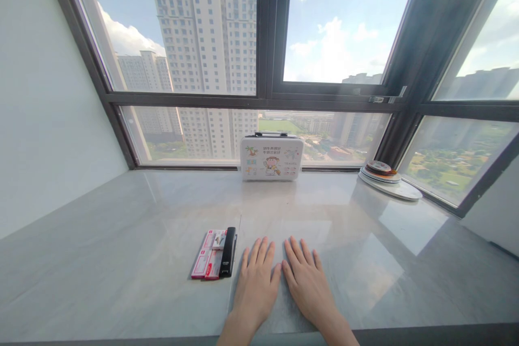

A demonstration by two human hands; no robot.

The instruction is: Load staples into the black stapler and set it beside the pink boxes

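My left hand point(256, 281) lies palm down on the grey marble-look sill point(121, 259), fingers stretched forward, holding nothing. Beside it, thumbs almost meeting, my right hand point(307, 278) rests flat in the same way. Just left of my left hand is a black stapler point(228, 253). It lies lengthwise against a pink-and-white flat package point(201, 259). On the package's upper part sits a small white box point(219, 240) with a picture on it, probably of staples. A red-and-white packet point(212, 266) is below that box, partly hidden by the stapler.
A white case point(271, 159) with a black handle and cartoon prints stands upright at the back against the window. Round plate-like discs point(389, 184) are stacked at the back right corner. Dark window frames point(259, 101) border the sill, and a white wall point(48, 92) rises on the left.
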